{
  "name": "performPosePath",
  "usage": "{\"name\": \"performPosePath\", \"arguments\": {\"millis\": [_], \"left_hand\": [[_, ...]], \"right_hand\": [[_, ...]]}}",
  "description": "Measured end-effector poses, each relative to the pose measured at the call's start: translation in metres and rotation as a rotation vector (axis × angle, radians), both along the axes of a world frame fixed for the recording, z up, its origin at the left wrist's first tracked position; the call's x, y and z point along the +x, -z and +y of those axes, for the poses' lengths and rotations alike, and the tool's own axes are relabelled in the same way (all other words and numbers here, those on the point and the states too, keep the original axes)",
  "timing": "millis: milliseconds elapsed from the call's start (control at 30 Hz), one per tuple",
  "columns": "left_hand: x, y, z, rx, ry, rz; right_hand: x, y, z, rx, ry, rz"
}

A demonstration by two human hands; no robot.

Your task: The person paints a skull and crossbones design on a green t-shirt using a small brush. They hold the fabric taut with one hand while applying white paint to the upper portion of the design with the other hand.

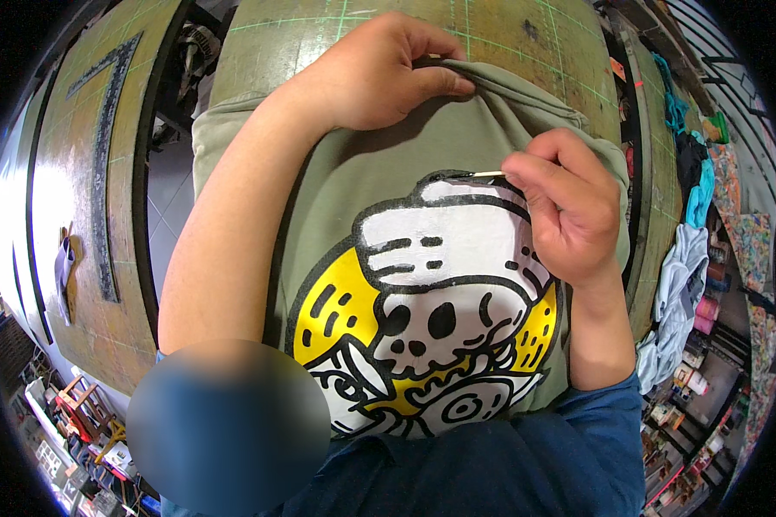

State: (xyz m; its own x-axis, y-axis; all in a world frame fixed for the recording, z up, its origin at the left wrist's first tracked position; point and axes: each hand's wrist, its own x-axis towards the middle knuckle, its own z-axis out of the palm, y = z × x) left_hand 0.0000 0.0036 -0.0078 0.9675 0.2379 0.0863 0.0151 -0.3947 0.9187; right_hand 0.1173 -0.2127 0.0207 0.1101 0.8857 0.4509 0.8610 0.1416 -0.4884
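An olive-green T-shirt lies over a board in front of me. Printed on it is a white skull topped by a fist-like shape, outlined in black with yellow areas at both sides. My left hand pinches the shirt's far edge between thumb and fingers, and the cloth bunches in folds there. Closed round a thin white stick, my right hand is above the print's upper right. The stick's dark tip meets the black outline at the top of the fist; whether it is a swab or a brush I cannot tell.
Green grid lines mark the worn board under the shirt. Another board with a black angled strip stands to the left. Crumpled light-blue cloth hangs at the right, near shelves with bottles and spools.
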Motion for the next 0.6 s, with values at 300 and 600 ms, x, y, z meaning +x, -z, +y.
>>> {"name": "performPosePath", "arguments": {"millis": [300,600], "left_hand": [[-0.005,-0.004,-0.001,-0.216,-0.096,0.217],[-0.007,-0.008,-0.006,-0.130,-0.071,0.106]], "right_hand": [[0.002,-0.004,-0.003,0.108,0.049,0.016],[0.001,0.006,-0.002,0.268,0.155,0.115]]}}
